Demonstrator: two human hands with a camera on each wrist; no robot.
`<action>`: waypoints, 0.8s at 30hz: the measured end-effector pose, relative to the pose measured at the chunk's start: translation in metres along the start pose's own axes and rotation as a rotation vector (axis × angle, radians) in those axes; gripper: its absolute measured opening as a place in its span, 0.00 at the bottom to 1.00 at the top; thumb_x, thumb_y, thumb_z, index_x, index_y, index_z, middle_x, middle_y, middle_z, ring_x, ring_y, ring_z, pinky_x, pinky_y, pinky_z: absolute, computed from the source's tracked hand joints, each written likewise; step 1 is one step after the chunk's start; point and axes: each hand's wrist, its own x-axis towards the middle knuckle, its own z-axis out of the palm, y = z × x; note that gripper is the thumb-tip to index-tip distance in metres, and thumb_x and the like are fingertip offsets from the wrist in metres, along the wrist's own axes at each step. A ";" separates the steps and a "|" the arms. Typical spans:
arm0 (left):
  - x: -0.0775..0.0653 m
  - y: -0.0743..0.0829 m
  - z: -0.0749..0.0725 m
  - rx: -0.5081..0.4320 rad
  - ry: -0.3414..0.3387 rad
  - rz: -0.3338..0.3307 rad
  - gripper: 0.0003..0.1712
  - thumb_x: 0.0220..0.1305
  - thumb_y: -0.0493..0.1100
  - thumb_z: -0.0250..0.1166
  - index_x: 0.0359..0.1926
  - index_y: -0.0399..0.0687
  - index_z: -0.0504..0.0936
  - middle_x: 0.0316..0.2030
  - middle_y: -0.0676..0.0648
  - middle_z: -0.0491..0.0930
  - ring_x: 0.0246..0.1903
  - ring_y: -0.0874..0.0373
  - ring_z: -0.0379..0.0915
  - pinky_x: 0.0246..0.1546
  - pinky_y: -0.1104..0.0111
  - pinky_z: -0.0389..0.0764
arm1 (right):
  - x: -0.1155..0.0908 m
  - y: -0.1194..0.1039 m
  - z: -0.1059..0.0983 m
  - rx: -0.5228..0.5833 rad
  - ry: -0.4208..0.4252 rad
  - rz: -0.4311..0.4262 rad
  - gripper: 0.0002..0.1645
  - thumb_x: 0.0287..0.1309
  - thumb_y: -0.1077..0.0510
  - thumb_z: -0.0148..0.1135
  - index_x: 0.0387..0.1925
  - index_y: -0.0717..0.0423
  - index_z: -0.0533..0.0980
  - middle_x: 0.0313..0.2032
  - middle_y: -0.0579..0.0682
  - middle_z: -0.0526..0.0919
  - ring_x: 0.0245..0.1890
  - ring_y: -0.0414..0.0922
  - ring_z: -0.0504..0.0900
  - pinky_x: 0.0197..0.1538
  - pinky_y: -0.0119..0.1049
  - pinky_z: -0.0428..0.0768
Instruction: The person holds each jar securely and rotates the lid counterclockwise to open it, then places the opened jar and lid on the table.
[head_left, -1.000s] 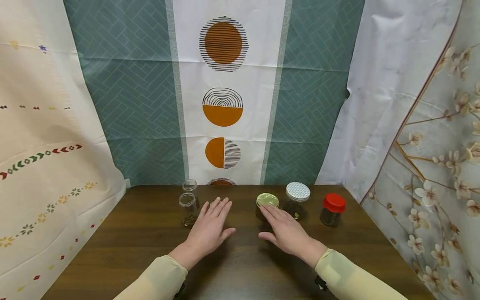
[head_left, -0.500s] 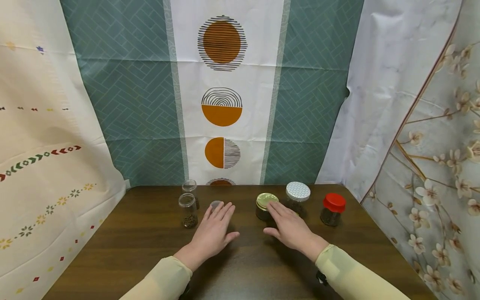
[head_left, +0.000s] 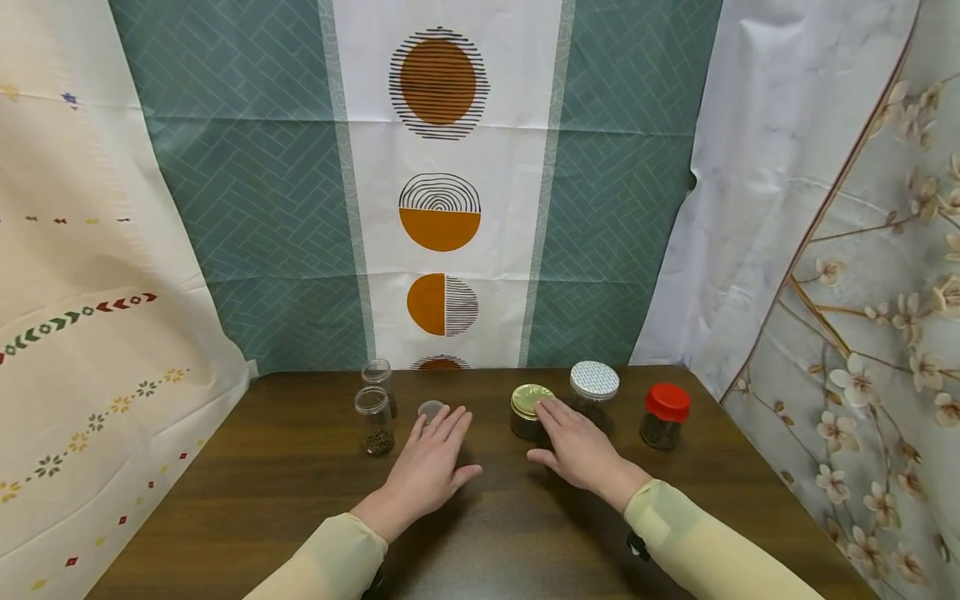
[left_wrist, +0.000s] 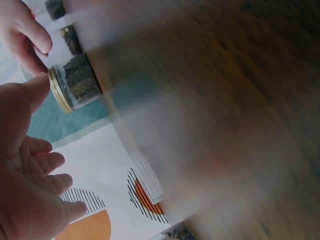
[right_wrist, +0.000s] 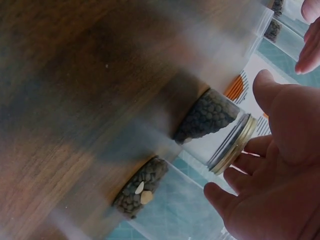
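Both hands are held palm down over the table with straight fingers and nothing in them. The left hand (head_left: 427,467) is left of centre, its fingertips overlapping a small clear round lid (head_left: 430,407) in the head view. To its left stand two clear jars, the nearer jar (head_left: 374,421) holding dark pebble-like bits, the farther jar (head_left: 377,375) behind it. My right hand (head_left: 581,446) has its fingertips right by a gold-lidded jar (head_left: 527,424) of dark pebbles (right_wrist: 207,117). Behind that hand is a jar with a white patterned lid (head_left: 595,380), partly hidden.
A red-lidded jar (head_left: 664,415) stands at the right of the dark wooden table (head_left: 480,533). A green and white patterned cloth (head_left: 442,167) hangs behind the back edge. Other cloths hang at the left (head_left: 90,333) and right (head_left: 862,333).
The left hand has shifted slightly right, and the clear lid now shows past its fingertips. The right hand moved slightly right early on, uncovering more of the gold-lidded jar. The jars stay put.
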 end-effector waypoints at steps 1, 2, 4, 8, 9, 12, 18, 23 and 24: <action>0.000 0.000 0.000 -0.003 -0.002 -0.002 0.47 0.77 0.58 0.72 0.83 0.39 0.66 0.82 0.37 0.64 0.83 0.37 0.55 0.80 0.36 0.53 | 0.000 0.000 0.000 -0.001 -0.001 0.001 0.49 0.73 0.42 0.74 0.78 0.71 0.67 0.79 0.68 0.67 0.80 0.65 0.66 0.75 0.63 0.70; 0.000 0.000 0.000 -0.003 -0.005 -0.004 0.47 0.77 0.59 0.72 0.83 0.39 0.66 0.82 0.38 0.64 0.83 0.37 0.54 0.80 0.36 0.53 | 0.001 0.001 0.001 -0.001 -0.002 0.002 0.49 0.73 0.42 0.74 0.79 0.71 0.67 0.79 0.68 0.67 0.80 0.65 0.66 0.75 0.63 0.70; -0.001 0.000 0.000 -0.004 -0.010 -0.009 0.47 0.76 0.58 0.72 0.83 0.40 0.67 0.82 0.38 0.64 0.83 0.37 0.54 0.80 0.36 0.53 | 0.001 0.001 0.001 0.000 -0.004 0.004 0.49 0.73 0.42 0.73 0.78 0.71 0.67 0.79 0.68 0.67 0.80 0.65 0.66 0.75 0.63 0.70; -0.001 -0.001 -0.001 -0.001 -0.017 -0.013 0.47 0.76 0.59 0.73 0.83 0.39 0.67 0.82 0.37 0.64 0.83 0.37 0.54 0.80 0.36 0.53 | 0.002 0.001 0.001 0.004 -0.011 0.008 0.49 0.73 0.43 0.74 0.78 0.72 0.67 0.79 0.69 0.67 0.80 0.66 0.66 0.76 0.62 0.70; -0.002 -0.001 -0.001 -0.001 -0.018 -0.013 0.47 0.76 0.58 0.73 0.83 0.39 0.67 0.82 0.37 0.65 0.83 0.37 0.54 0.80 0.36 0.53 | 0.002 0.001 0.001 0.007 -0.013 0.008 0.49 0.73 0.43 0.74 0.78 0.72 0.67 0.79 0.69 0.67 0.80 0.66 0.66 0.76 0.62 0.69; -0.003 -0.002 -0.002 -0.003 -0.018 -0.011 0.47 0.76 0.58 0.73 0.83 0.39 0.67 0.82 0.37 0.65 0.83 0.36 0.55 0.80 0.36 0.54 | 0.001 -0.001 0.000 0.010 -0.020 0.007 0.49 0.74 0.43 0.73 0.78 0.72 0.67 0.79 0.68 0.67 0.80 0.66 0.66 0.76 0.62 0.69; -0.006 -0.006 -0.001 -0.023 -0.018 -0.019 0.47 0.76 0.58 0.73 0.83 0.38 0.66 0.82 0.36 0.64 0.83 0.36 0.55 0.80 0.36 0.54 | -0.001 -0.004 0.000 0.010 -0.042 0.002 0.49 0.74 0.40 0.72 0.79 0.69 0.67 0.80 0.66 0.67 0.81 0.64 0.65 0.76 0.62 0.69; -0.008 -0.010 -0.001 -0.046 -0.012 -0.022 0.47 0.76 0.58 0.73 0.83 0.38 0.66 0.82 0.36 0.64 0.82 0.35 0.55 0.80 0.36 0.54 | -0.004 -0.007 0.000 0.017 -0.034 -0.035 0.49 0.74 0.42 0.73 0.79 0.71 0.67 0.80 0.67 0.67 0.80 0.64 0.65 0.78 0.60 0.67; -0.009 -0.010 -0.001 -0.049 -0.011 -0.022 0.47 0.76 0.57 0.73 0.83 0.38 0.66 0.82 0.36 0.64 0.82 0.35 0.55 0.80 0.36 0.54 | -0.005 -0.008 0.000 0.021 -0.029 -0.046 0.48 0.74 0.43 0.73 0.79 0.71 0.67 0.79 0.68 0.68 0.80 0.65 0.66 0.78 0.60 0.67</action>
